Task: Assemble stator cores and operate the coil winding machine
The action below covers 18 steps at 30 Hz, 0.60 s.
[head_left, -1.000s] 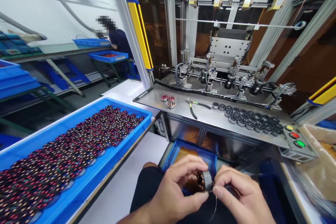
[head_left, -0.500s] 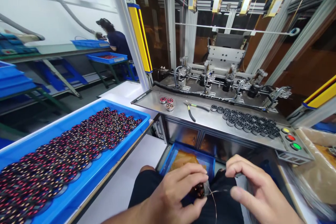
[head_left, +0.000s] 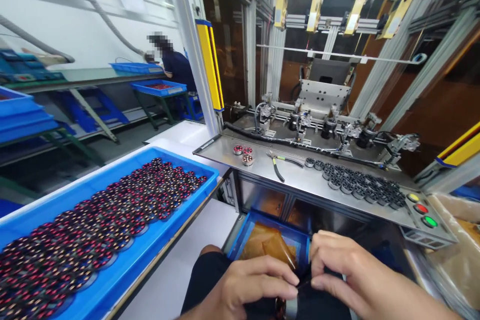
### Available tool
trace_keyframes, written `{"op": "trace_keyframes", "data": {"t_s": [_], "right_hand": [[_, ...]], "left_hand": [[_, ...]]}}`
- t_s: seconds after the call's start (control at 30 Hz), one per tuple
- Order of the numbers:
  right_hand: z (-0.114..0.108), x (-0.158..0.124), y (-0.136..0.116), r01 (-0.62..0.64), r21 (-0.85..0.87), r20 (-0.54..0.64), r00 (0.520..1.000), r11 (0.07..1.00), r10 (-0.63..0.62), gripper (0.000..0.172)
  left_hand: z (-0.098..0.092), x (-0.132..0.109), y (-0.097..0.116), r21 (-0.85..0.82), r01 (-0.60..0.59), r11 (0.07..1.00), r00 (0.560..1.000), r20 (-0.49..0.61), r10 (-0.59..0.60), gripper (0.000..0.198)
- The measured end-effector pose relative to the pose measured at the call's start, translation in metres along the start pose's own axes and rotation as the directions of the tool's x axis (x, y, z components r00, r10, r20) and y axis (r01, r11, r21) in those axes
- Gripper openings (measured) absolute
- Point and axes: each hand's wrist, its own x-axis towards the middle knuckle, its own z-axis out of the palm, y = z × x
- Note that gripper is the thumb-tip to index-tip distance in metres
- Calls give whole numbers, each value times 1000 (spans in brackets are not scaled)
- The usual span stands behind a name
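As two hands (head_left: pixel 251 287) (head_left: pixel 356 280) pinch, one stator (head_left: pixel 288 308)

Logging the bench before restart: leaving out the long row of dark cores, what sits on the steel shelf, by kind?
Small round red-and-copper wound stators: 3
Dark-handled metal pliers: 1
Round push buttons on the grey control box, one yellow, one red, one green: 3
Total: 7
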Motion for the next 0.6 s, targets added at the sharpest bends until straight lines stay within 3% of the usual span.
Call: {"op": "trace_keyframes", "data": {"t_s": [0.03, 0.1, 0.17, 0.27, 0.37, 0.43, 0.6], "right_hand": [[-5, 7, 6, -10, -37, 5, 1000, 999, 10, 20], [-16, 30, 21, -54, -127, -98, 994, 990, 42, 18], [-23, 66, 39, -134, -204, -301, 951, 970, 68, 18], [-23, 130, 69, -215, -254, -503, 862, 943, 61, 37], [-12, 180, 96, -281, -268, -567, 820, 922, 85, 44], [-5, 198, 110, -325, -260, -581, 805, 909, 121, 43], [-5, 197, 125, -306, -232, -553, 823, 923, 133, 37]], "left_hand": [[0, -4, -4, -55, 32, 998, 998, -45, -35, 49], [1, -10, -14, -210, 107, 972, 974, -172, -144, 43], [3, -12, -23, -387, 182, 904, 902, -301, -310, 34], [5, -10, -30, -545, 256, 799, 795, -351, -494, 31], [0, -8, -28, -568, 251, 784, 768, -376, -519, 33], [-5, -10, -24, -541, 257, 801, 748, -414, -520, 32], [-14, -16, -18, -488, 222, 844, 723, -499, -478, 26]]}}
